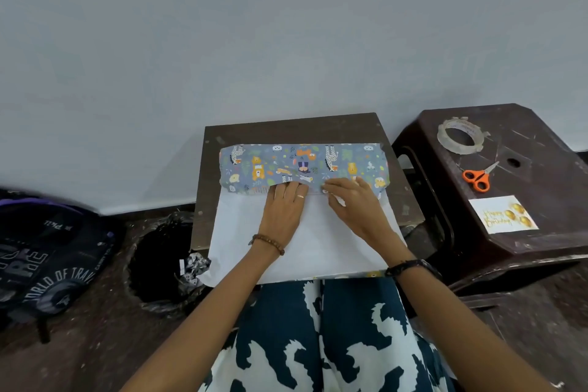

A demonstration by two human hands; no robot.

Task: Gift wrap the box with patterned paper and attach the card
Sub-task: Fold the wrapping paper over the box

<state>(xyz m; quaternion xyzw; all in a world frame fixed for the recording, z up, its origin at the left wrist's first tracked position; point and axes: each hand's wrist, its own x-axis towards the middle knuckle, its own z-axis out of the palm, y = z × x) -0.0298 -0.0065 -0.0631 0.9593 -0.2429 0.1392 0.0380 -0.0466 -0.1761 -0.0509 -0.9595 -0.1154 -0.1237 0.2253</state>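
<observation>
The patterned paper (304, 165) lay across the small dark table (286, 129), its far part folded over toward the person with the print up, its white underside (305, 245) reaching the near edge. The left hand (284, 204) pressed flat, fingers straight, on the fold's edge; the right hand (351, 197) pinched that edge just beside it. The card (502, 215) lay at the near edge of the stool (525, 175), with scissors (477, 177) and tape (459, 135) farther back.

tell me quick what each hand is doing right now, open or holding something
Left hand: open, fingers flat, pressing the patterned paper edge down.
Right hand: fingers on the same paper edge; pinching or just pressing cannot be told.
</observation>
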